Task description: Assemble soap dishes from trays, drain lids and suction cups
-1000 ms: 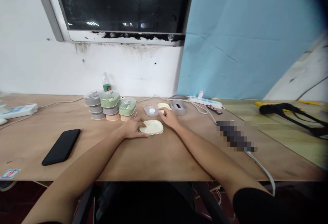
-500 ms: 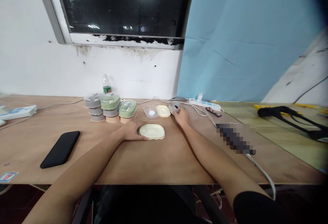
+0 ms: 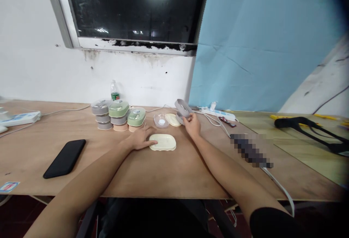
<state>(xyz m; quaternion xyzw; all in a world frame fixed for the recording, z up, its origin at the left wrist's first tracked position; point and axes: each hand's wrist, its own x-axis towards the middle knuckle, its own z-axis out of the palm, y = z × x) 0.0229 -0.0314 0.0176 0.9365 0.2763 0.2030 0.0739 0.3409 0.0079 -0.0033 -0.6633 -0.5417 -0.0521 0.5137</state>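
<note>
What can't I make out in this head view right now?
All in the head view:
- Small cream piece: right end, behind the grey piece.
- Larger cream piece: part of its left end, under the left hand's thumb.
- Dark object: blurred by pixelation.
- Bottle: label print, too small.
- Black frame: cut off by the right edge.

Left hand (image 3: 140, 138) at left end of cream tray (image 3: 165, 142), thumb over its rim; tray flat on wooden table (image 3: 174, 180). Right hand (image 3: 192, 125) grips grey plastic piece (image 3: 187, 111), tilted up. Just left of it, cream insert (image 3: 171, 119), then clear lid (image 3: 157, 122) with white round spot. Farther left: three stacks of lidded oval boxes (image 3: 119, 108), grey, green and peach; green-labelled bottle (image 3: 115, 95) behind. Black smartphone (image 3: 64, 158) near left forearm. Power strip (image 3: 220, 114) at back, below blue sheet (image 3: 259, 49).
</note>
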